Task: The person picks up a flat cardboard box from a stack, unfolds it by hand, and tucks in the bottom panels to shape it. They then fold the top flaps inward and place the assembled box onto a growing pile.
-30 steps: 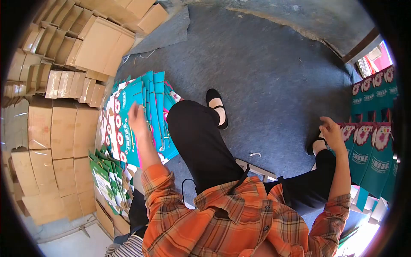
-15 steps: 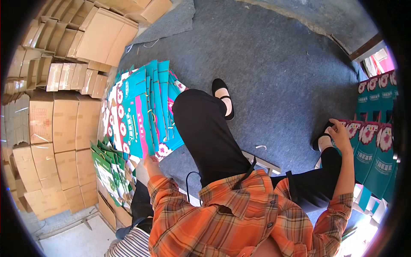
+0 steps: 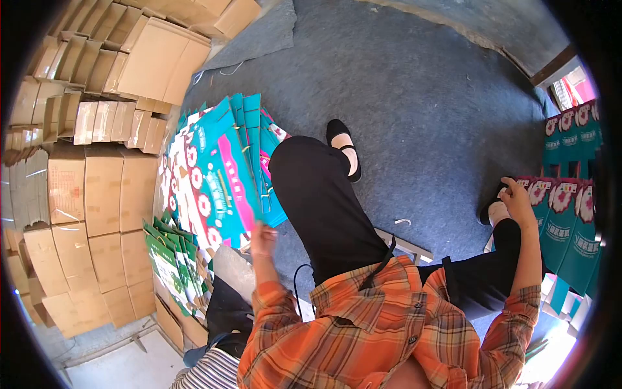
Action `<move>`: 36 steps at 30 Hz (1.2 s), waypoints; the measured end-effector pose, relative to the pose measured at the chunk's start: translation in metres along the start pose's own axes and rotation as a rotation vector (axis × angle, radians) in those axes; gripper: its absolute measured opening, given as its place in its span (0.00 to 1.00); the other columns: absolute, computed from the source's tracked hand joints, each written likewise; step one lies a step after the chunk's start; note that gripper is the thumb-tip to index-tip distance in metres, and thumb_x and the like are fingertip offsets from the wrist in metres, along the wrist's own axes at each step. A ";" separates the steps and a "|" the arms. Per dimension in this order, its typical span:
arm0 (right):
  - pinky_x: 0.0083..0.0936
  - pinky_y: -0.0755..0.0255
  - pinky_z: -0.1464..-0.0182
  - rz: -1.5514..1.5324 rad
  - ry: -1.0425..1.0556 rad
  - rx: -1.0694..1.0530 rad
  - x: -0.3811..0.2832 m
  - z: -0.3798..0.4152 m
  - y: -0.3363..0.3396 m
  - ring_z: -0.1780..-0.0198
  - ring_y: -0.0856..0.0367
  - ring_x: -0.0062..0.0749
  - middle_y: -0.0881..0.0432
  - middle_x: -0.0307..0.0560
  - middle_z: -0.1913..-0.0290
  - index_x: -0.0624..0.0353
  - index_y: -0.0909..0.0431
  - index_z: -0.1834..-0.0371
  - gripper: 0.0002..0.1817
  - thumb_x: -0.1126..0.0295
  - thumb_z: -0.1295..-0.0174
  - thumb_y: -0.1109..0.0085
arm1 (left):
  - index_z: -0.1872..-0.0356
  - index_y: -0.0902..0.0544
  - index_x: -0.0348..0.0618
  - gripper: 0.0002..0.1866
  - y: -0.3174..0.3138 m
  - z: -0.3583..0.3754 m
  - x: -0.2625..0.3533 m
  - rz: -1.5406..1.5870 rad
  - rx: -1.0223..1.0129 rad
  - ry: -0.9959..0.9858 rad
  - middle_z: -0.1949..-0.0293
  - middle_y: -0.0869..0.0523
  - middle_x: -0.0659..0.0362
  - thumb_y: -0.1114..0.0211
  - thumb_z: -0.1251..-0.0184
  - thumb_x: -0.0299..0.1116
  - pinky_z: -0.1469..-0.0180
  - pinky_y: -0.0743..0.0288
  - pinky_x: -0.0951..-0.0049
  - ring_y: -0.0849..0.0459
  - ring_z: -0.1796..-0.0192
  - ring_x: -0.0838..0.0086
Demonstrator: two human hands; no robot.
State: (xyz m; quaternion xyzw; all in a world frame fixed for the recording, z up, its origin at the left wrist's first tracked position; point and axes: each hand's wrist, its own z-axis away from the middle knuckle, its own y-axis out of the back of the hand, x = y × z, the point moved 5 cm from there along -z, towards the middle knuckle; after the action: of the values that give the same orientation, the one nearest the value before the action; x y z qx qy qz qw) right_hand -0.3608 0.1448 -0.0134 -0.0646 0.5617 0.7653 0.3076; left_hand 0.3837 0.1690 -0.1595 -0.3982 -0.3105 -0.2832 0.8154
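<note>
On the floor at the left lies a fanned pile of flat teal paper bags [image 3: 253, 123] with flower prints. The top paper bag [image 3: 217, 168] has a pink strip and white lettering. My left hand [image 3: 264, 240] is closed at its near right corner, slightly blurred, and seems to pinch its edge. My right hand [image 3: 517, 202] hangs by my right shoe, with fingers loosely apart and nothing visible in them. Just beside it, a row of upright teal bags [image 3: 560, 223] with flower tops stands at the right.
Stacked cardboard boxes [image 3: 103, 188] line the left side. Green-and-white bags [image 3: 172, 259] stand below the teal pile. Another person's striped top [image 3: 210, 369] shows at the bottom left. A low metal frame [image 3: 405, 246] sits under me on the blue-grey carpet [image 3: 421, 123].
My left hand has moved right, and the top teal bag has shifted right and turned over the pile. The right hand stays by the row of bags.
</note>
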 end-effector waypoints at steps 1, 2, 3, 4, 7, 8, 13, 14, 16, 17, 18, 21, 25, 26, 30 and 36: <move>0.31 0.28 0.58 0.000 0.000 0.000 -0.002 0.000 0.000 0.64 0.20 0.38 0.19 0.52 0.67 0.62 0.25 0.43 0.23 0.74 0.44 0.40 | 0.60 0.22 0.49 0.09 -0.025 0.017 -0.021 -0.076 -0.165 0.051 0.69 0.19 0.65 0.35 0.34 0.40 0.70 0.24 0.73 0.20 0.72 0.74; 0.31 0.28 0.58 0.026 -0.002 -0.012 -0.005 0.000 0.000 0.64 0.20 0.38 0.19 0.52 0.67 0.62 0.25 0.43 0.23 0.75 0.44 0.39 | 0.58 0.22 0.48 0.13 -0.035 0.033 -0.043 -0.045 -0.156 0.107 0.65 0.18 0.64 0.36 0.34 0.45 0.68 0.23 0.70 0.19 0.68 0.72; 0.31 0.28 0.58 0.052 -0.003 -0.025 -0.008 0.001 0.000 0.64 0.20 0.38 0.19 0.52 0.66 0.62 0.26 0.42 0.23 0.75 0.44 0.39 | 0.55 0.22 0.46 0.18 -0.038 0.048 -0.060 -0.014 -0.148 0.163 0.62 0.17 0.63 0.36 0.34 0.49 0.67 0.23 0.67 0.18 0.64 0.70; 0.31 0.28 0.58 0.051 -0.005 -0.022 -0.009 0.002 0.000 0.64 0.20 0.38 0.19 0.52 0.66 0.62 0.26 0.42 0.23 0.75 0.44 0.39 | 0.55 0.22 0.46 0.18 -0.037 0.057 -0.068 -0.014 -0.151 0.164 0.62 0.17 0.63 0.36 0.34 0.49 0.67 0.23 0.67 0.18 0.64 0.70; 0.32 0.28 0.58 0.046 -0.014 -0.025 -0.008 0.003 0.001 0.64 0.20 0.39 0.19 0.52 0.66 0.62 0.26 0.43 0.23 0.75 0.44 0.39 | 0.50 0.22 0.45 0.25 -0.010 0.063 -0.066 0.197 0.108 0.050 0.55 0.16 0.61 0.37 0.36 0.55 0.61 0.21 0.63 0.18 0.56 0.68; 0.32 0.28 0.58 0.053 0.009 -0.015 -0.006 0.003 0.000 0.64 0.20 0.40 0.19 0.53 0.66 0.62 0.26 0.43 0.23 0.75 0.44 0.39 | 0.48 0.22 0.45 0.28 0.020 0.054 -0.057 0.342 0.265 -0.004 0.53 0.16 0.60 0.38 0.37 0.57 0.57 0.20 0.61 0.18 0.54 0.67; 0.34 0.27 0.58 0.056 0.022 0.020 -0.006 0.001 0.001 0.63 0.19 0.41 0.18 0.54 0.67 0.61 0.25 0.43 0.23 0.74 0.45 0.38 | 0.46 0.22 0.43 0.25 0.081 0.023 0.007 0.437 0.437 -0.325 0.49 0.16 0.59 0.38 0.34 0.53 0.46 0.22 0.62 0.18 0.50 0.67; 0.34 0.27 0.58 0.053 0.023 0.013 -0.009 0.002 0.002 0.63 0.19 0.42 0.18 0.54 0.66 0.60 0.25 0.43 0.24 0.73 0.45 0.38 | 0.45 0.23 0.45 0.26 0.072 0.021 0.019 0.359 0.423 -0.276 0.49 0.16 0.59 0.37 0.35 0.53 0.49 0.21 0.61 0.17 0.50 0.66; 0.35 0.27 0.57 0.021 0.017 -0.006 -0.015 0.005 0.005 0.62 0.19 0.44 0.18 0.54 0.65 0.59 0.25 0.42 0.24 0.73 0.45 0.38 | 0.44 0.23 0.46 0.24 0.036 0.026 0.041 0.238 0.311 -0.231 0.48 0.16 0.60 0.37 0.35 0.50 0.52 0.20 0.61 0.17 0.51 0.65; 0.35 0.27 0.57 0.019 0.002 0.004 -0.016 0.006 0.006 0.62 0.19 0.44 0.18 0.54 0.65 0.59 0.25 0.42 0.24 0.73 0.45 0.38 | 0.44 0.23 0.46 0.23 0.016 0.028 0.052 0.194 0.216 -0.235 0.49 0.16 0.60 0.37 0.34 0.47 0.52 0.20 0.63 0.17 0.52 0.65; 0.35 0.27 0.56 0.022 0.022 0.009 -0.017 0.007 0.006 0.61 0.18 0.45 0.18 0.54 0.65 0.58 0.25 0.42 0.24 0.73 0.45 0.38 | 0.44 0.24 0.44 0.22 0.028 0.016 0.068 0.154 0.260 -0.292 0.49 0.16 0.59 0.38 0.33 0.45 0.52 0.20 0.64 0.17 0.51 0.65; 0.38 0.26 0.55 0.037 0.015 0.014 -0.024 0.007 0.014 0.60 0.18 0.48 0.17 0.56 0.65 0.58 0.25 0.42 0.24 0.72 0.44 0.38 | 0.52 0.21 0.40 0.13 -0.015 0.011 0.116 0.019 0.278 -0.440 0.62 0.13 0.59 0.43 0.28 0.38 0.68 0.21 0.79 0.15 0.66 0.75; 0.36 0.27 0.56 0.052 0.041 0.027 -0.025 0.005 0.019 0.61 0.19 0.45 0.18 0.54 0.66 0.60 0.25 0.42 0.24 0.72 0.44 0.38 | 0.47 0.23 0.34 0.16 -0.082 0.015 0.171 -0.153 0.361 -0.595 0.56 0.15 0.53 0.43 0.29 0.35 0.60 0.18 0.72 0.14 0.61 0.67; 0.35 0.27 0.57 0.053 0.066 0.039 -0.025 0.004 0.020 0.63 0.19 0.42 0.19 0.52 0.67 0.60 0.26 0.42 0.24 0.73 0.45 0.38 | 0.46 0.23 0.33 0.17 -0.101 0.011 0.187 -0.321 0.364 -0.687 0.55 0.16 0.52 0.42 0.29 0.35 0.60 0.18 0.71 0.14 0.60 0.68; 0.34 0.27 0.57 0.030 0.052 0.049 -0.031 0.005 0.029 0.63 0.20 0.42 0.19 0.52 0.68 0.60 0.25 0.42 0.23 0.73 0.44 0.38 | 0.45 0.23 0.31 0.19 -0.230 0.020 0.217 -0.582 0.227 -0.942 0.54 0.16 0.52 0.37 0.32 0.33 0.62 0.19 0.72 0.16 0.62 0.72; 0.34 0.26 0.56 -0.133 0.103 0.214 -0.025 0.003 0.046 0.60 0.19 0.42 0.18 0.53 0.64 0.60 0.24 0.45 0.21 0.72 0.44 0.37 | 0.44 0.24 0.29 0.24 -0.364 0.010 0.210 -0.746 -0.127 -0.944 0.48 0.19 0.52 0.31 0.37 0.34 0.45 0.29 0.69 0.21 0.50 0.71</move>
State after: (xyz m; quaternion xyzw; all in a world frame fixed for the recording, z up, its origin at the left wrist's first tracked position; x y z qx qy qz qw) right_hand -0.3653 0.1291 0.0366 -0.1079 0.6497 0.6745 0.3336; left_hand 0.2588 -0.0580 0.1714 -0.3928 -0.7400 -0.3608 0.4098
